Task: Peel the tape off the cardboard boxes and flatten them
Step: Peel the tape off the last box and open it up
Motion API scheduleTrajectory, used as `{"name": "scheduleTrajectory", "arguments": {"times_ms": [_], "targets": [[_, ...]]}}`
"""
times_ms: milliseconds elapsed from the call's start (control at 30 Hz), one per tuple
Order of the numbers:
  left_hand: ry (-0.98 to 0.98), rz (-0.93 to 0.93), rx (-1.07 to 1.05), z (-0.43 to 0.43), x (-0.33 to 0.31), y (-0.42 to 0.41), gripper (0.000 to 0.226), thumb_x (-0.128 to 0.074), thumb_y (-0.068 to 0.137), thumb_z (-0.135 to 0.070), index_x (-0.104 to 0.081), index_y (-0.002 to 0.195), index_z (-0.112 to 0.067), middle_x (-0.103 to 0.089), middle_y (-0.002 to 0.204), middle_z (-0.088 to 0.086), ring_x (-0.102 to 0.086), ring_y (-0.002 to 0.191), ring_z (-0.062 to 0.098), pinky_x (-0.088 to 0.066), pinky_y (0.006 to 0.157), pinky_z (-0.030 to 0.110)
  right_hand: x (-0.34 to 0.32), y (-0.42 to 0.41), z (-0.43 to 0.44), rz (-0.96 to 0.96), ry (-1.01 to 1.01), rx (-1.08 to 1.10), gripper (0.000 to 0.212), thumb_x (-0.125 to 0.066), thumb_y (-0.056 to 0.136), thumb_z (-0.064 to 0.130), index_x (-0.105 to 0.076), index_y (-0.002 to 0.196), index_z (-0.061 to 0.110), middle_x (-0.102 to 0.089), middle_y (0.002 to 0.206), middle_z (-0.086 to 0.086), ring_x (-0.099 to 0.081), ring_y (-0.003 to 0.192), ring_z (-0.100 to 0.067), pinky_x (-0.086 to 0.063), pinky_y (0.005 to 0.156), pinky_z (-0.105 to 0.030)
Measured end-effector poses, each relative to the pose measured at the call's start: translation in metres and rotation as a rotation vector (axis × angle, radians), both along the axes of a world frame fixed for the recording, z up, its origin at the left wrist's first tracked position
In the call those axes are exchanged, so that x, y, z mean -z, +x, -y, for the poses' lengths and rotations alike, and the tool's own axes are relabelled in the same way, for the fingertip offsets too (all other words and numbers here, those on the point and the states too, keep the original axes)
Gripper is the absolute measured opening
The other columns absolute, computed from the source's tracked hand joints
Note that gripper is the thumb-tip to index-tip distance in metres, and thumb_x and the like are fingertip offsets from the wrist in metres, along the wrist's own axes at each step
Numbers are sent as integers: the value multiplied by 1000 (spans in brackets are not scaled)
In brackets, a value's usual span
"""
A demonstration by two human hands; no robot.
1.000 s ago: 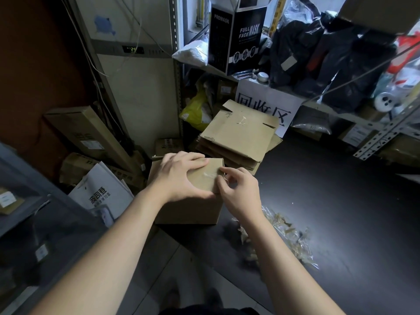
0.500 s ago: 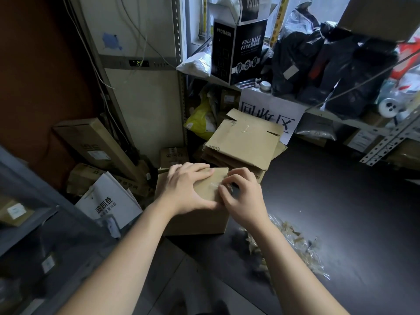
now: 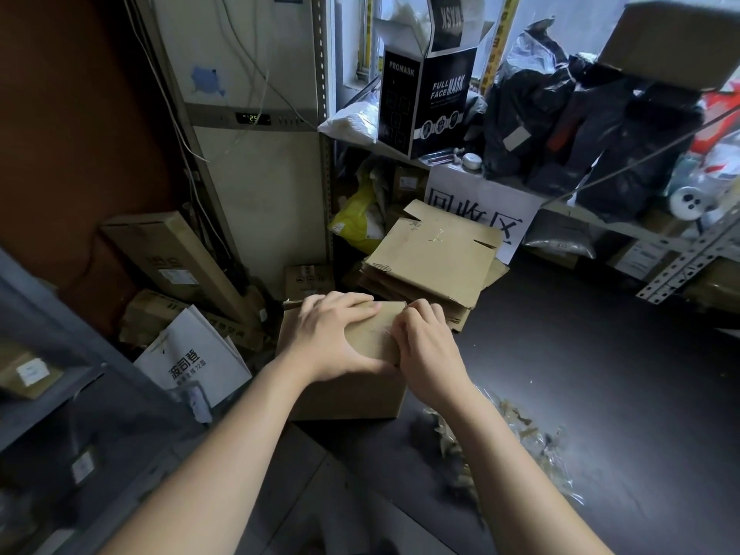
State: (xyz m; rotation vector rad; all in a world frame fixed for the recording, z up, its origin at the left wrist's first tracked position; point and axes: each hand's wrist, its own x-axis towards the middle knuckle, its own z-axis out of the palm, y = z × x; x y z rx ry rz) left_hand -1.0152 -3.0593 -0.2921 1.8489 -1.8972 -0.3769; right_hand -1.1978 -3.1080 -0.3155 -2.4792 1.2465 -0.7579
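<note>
A small brown cardboard box (image 3: 344, 394) stands on the dark table's left edge. My left hand (image 3: 334, 340) lies flat across its top, fingers straight and pressing down. At the box's top right edge, my right hand (image 3: 426, 346) has its fingers curled and picks at clear tape (image 3: 382, 332) there. Its fingertips are hidden behind the knuckles, so I cannot see how much tape is lifted. Just behind the box lies a stack of flattened cardboard boxes (image 3: 434, 262).
A heap of crumpled peeled tape (image 3: 508, 438) lies on the dark table (image 3: 600, 374) to the right of the box. Shelves with black bags and a black mask box (image 3: 424, 98) stand behind. Long cartons and a white paper bag (image 3: 192, 358) crowd the floor at left.
Both hands stay on the box; the right fingers have curled tighter at the top right edge. The camera has tilted slightly, shifting the whole scene downward in view.
</note>
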Motion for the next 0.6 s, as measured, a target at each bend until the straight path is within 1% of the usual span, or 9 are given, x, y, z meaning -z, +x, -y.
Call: {"name": "scheduleTrajectory", "arguments": {"times_ms": [133,200,267,333,400,433,500,533,600], "targets": [[20,-16,-35,2,-2,8,109,-65,44,-94,-57,140,-44,-47,145,-29,-37,135,0,-16,112,24,-2,-15,-12,326,255,40,13,-52,106,19,-54,93,19,-56,94,10,-50,93,-16,-40,79,-25],[30,-6,-25,4,-2,8,110,-66,45,-95,-56,141,-43,-46,146,-29,-36,135,2,-17,114,27,-1,-19,-20,464,351,121,12,-54,106,20,-56,94,22,-62,91,9,-58,88,-13,-46,76,-24],[34,-6,-26,4,-2,7,109,-69,46,-93,-55,142,-43,-45,146,-29,-36,135,3,-17,114,28,4,-25,-24,634,424,214,14,-54,106,16,-57,93,20,-63,85,7,-59,80,-9,-47,73,-24],[21,-32,-68,2,-3,8,106,-74,49,-88,-55,143,-42,-45,147,-28,-35,134,3,-16,112,26,12,-38,-23,732,471,307,14,-53,106,16,-57,93,19,-61,84,3,-57,79,-11,-49,78,-32],[22,-20,-81,3,-5,6,104,-75,53,-86,-54,144,-41,-45,147,-25,-34,134,3,-14,110,26,18,-50,-23,736,539,353,12,-55,104,19,-60,94,19,-63,86,-1,-58,81,-15,-51,79,-39],[27,8,-64,4,-6,3,104,-74,54,-87,-53,145,-40,-45,147,-24,-35,133,4,-14,109,26,20,-53,-23,733,580,359,10,-58,103,20,-62,94,19,-64,88,-1,-59,82,-16,-52,77,-36],[45,63,-30,7,-8,-3,106,-72,54,-88,-51,146,-38,-46,144,-22,-38,129,6,-16,109,29,23,-52,-27,714,642,368,4,-66,99,19,-65,95,20,-69,92,3,-63,86,-13,-52,70,-21],[50,78,-20,7,-8,-4,110,-70,53,-89,-49,148,-38,-46,141,-22,-39,128,6,-17,110,31,25,-49,-27,680,635,372,6,-69,97,17,-66,94,21,-70,93,5,-65,88,-8,-51,73,-18],[50,94,5,5,-8,-2,118,-67,50,-92,-41,152,-39,-46,138,-22,-39,126,6,-18,113,34,26,-46,-27,605,605,368,11,-70,95,14,-68,89,23,-72,90,8,-65,89,1,-51,81,-24]]}}
